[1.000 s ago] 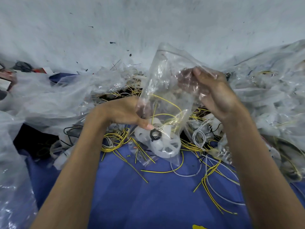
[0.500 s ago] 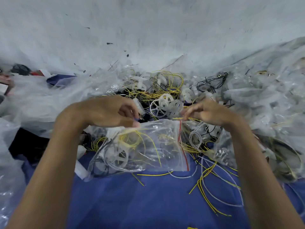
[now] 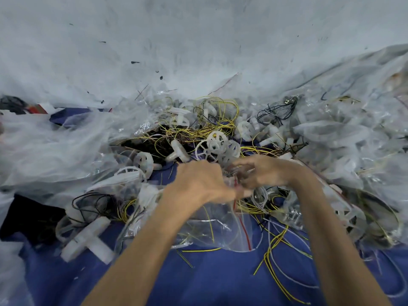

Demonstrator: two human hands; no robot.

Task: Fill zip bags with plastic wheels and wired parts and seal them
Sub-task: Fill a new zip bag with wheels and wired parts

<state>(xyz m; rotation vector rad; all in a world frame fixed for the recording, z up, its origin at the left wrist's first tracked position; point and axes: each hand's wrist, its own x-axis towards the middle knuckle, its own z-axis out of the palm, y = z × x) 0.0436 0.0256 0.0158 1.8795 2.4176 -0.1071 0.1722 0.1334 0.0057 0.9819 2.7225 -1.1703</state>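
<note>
The bag (image 3: 216, 228) lies flat on the cloth (image 3: 220, 281) just in front of me. Its red strip (image 3: 242, 226) runs from my fingers down toward me, and yellow wire shows through the plastic.

My left hand (image 3: 198, 184) is curled over the bag's far corner, thumb and fingers pinched on the plastic at the top end of the strip. My right hand (image 3: 267, 173) sits just beside it, fingers bent toward the same spot. They are blurred, and I cannot tell whether they hold the plastic or only touch it.

The bag's near edge rests on bare cloth, the one open stretch, which runs between my forearms and toward me. Loose wires (image 3: 273, 244) cross the cloth right of the strip, passing under my right forearm. Left of the bag a white cross part (image 3: 86, 241) lies among black and yellow wire. Just beyond my knuckles, wheels (image 3: 217, 146) and tangled yellow wire are piled close. A heap (image 3: 353, 151) of clear bags rises at the right, a crumpled sheet (image 3: 44, 151) banks up at the left, and the wall (image 3: 198, 40) closes the far side.
</note>
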